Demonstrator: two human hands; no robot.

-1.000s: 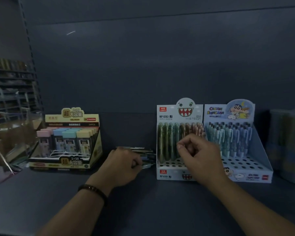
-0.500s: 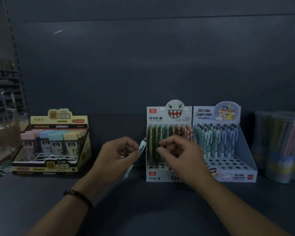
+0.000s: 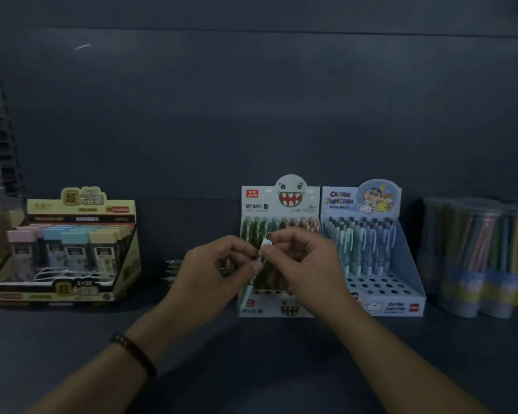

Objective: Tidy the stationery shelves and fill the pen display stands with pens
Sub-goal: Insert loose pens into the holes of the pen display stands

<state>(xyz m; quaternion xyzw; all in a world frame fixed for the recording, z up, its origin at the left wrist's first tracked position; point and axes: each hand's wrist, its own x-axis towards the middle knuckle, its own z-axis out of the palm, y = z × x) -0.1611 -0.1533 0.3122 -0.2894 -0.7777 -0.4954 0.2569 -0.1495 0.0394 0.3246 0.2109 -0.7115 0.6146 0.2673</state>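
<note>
Pen (image 3: 263, 253) being pinched by fingers (image 3: 277, 245) of left hand (image 3: 213, 273) and right hand (image 3: 307, 265) in front of white stand (image 3: 281, 201), back rows filled, front holes waiting empty.

Pen (image 3: 247, 289) midsection behind fingers (image 3: 284, 238)

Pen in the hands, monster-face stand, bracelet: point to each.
pen (image 3: 265, 244): head view, its pale upper end.
monster-face stand (image 3: 290, 196): head view, the toothy face on its header card.
bracelet (image 3: 133, 354): head view, the middle of the dark band.
</note>
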